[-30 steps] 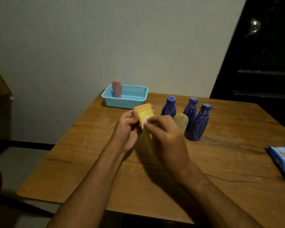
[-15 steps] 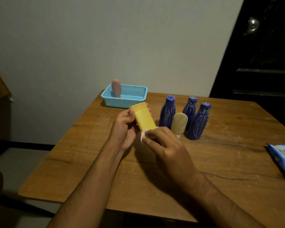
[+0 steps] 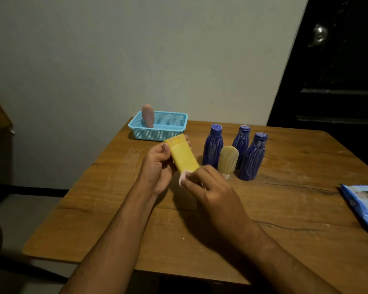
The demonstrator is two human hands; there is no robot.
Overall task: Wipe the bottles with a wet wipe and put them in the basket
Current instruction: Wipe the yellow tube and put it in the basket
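From the head view I am gripping the yellow bottle (image 3: 184,157) with my left hand (image 3: 157,166) above the table (image 3: 285,219) while my right hand (image 3: 210,187) is pinching the wet wipe (image 3: 182,177) against its lower end, no label readable, bare wood lying between it and the basket (image 3: 159,132).

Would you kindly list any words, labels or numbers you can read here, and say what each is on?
None can be read.
Yellow bottle: faint reddish marks near its top, too blurred.
Blue packet: a printed picture, any lettering too small.
Three blue bottles: white streaks only, no text visible.
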